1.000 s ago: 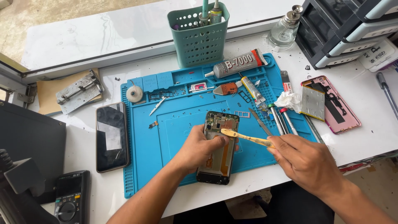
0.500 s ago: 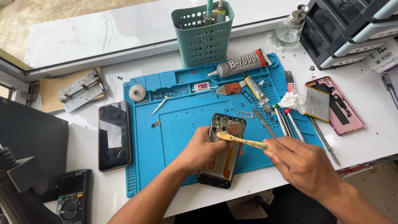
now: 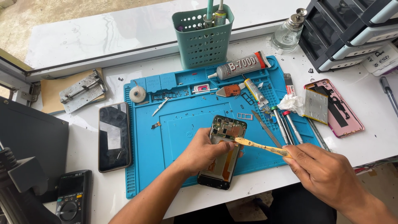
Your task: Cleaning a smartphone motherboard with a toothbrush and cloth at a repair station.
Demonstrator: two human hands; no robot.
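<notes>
An opened phone [image 3: 226, 143] with its back removed lies on the blue work mat [image 3: 178, 124], circuit board showing at its top. My left hand [image 3: 203, 151] grips it along its left side, thumb across the middle. My right hand [image 3: 321, 174] holds a thin yellow pry tool [image 3: 261, 146], whose tip touches the phone just below the board, next to my left thumb.
A teal tool basket [image 3: 203, 39], glue tubes [image 3: 242, 66], screwdrivers [image 3: 286, 124], tweezers and small parts lie on the mat. A dark phone [image 3: 114, 137] sits left of it, a pink back cover [image 3: 338, 108] right. A multimeter [image 3: 70, 197] is bottom left, drawers [image 3: 352, 29] top right.
The view has shifted slightly. Both hands stay on the phone; the pry tool's tip has edged a little along the phone under the board.
</notes>
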